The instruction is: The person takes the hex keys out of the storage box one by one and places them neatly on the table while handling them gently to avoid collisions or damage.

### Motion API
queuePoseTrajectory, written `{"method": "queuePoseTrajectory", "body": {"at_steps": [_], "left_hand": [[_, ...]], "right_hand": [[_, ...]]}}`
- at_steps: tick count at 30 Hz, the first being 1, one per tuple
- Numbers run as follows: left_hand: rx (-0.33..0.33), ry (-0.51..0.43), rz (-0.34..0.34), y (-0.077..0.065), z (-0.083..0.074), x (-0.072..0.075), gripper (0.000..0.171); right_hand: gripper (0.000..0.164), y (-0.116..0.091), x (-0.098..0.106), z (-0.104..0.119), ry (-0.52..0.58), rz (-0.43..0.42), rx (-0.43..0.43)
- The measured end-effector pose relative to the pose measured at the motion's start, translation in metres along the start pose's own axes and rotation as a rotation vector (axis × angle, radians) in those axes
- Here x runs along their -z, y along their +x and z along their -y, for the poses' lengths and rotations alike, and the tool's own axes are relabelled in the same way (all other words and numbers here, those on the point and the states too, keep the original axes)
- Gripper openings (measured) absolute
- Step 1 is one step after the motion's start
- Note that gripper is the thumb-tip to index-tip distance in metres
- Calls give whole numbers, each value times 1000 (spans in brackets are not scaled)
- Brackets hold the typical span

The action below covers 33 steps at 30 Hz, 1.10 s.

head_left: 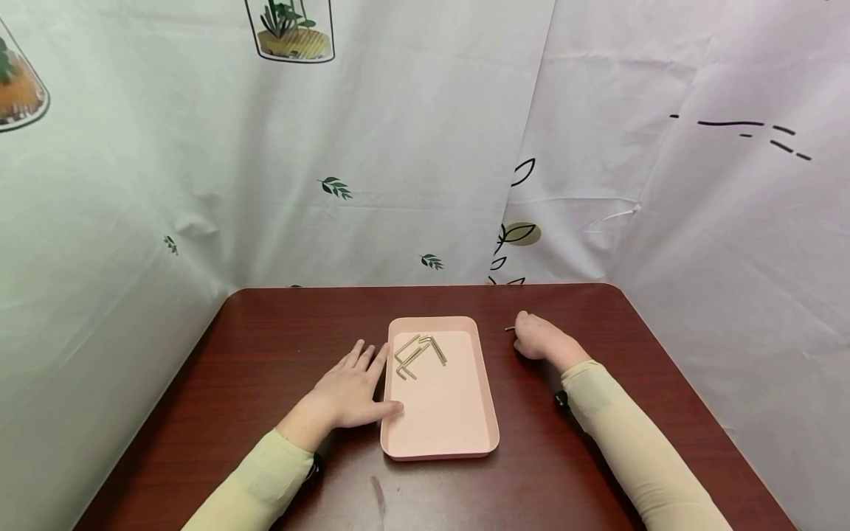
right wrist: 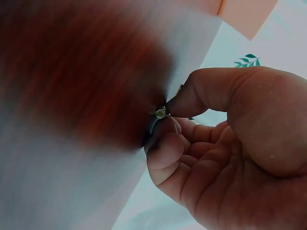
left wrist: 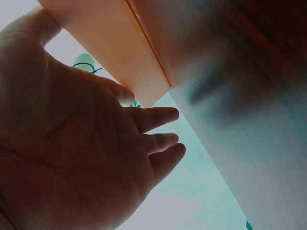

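Note:
A shallow pink tray (head_left: 441,420) lies on the table with several brass-coloured L-shaped hex keys (head_left: 413,358) grouped in its far left part. My left hand (head_left: 348,394) rests against the tray's left side, fingers spread and straight, thumb over the rim. The left wrist view shows the palm of that hand (left wrist: 81,139) beside the tray wall (left wrist: 105,43). To the right of the tray, my right hand (head_left: 543,341) pinches a hex key (head_left: 510,328) close to the tabletop. In the right wrist view the hex key's end (right wrist: 160,113) shows between thumb and forefinger; the rest is hidden.
The dark red-brown wooden table (head_left: 299,324) has rounded far corners. White printed curtains (head_left: 412,147) hang behind it and along both sides. A dull smear (head_left: 378,494) marks the tabletop in front of the tray.

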State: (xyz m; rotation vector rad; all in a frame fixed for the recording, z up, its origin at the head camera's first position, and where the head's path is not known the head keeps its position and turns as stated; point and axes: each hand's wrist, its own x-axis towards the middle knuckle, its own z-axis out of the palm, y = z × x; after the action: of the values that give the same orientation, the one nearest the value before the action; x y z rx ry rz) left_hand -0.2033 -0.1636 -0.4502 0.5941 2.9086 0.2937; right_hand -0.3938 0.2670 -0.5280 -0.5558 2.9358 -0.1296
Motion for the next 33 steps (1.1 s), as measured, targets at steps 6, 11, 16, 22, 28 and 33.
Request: {"method": "queuePoseTrajectory", "body": {"at_steps": [6,11,16,22,28,33], "left_hand": [[4,-1,4,0,0,0,115],[1,-6,3,-1,-1,2,115],[2,-7,3,-1,-1,1,115],[3,-5,4,0,0,0,115],[3,-8,0,-1,1,1,115],[3,-2,2,0,2,-2,115]], "right_hand": [[41,0,1,2,-12,13,-10],[43,1,1,2,-13,9,-3],[43,2,-1,-1,-6,-6,21],[44,6,-3,-8,12,-30,31],[45,8,1,-7,47,-116,80],[39,-41,63,58,100,-105,92]]}}
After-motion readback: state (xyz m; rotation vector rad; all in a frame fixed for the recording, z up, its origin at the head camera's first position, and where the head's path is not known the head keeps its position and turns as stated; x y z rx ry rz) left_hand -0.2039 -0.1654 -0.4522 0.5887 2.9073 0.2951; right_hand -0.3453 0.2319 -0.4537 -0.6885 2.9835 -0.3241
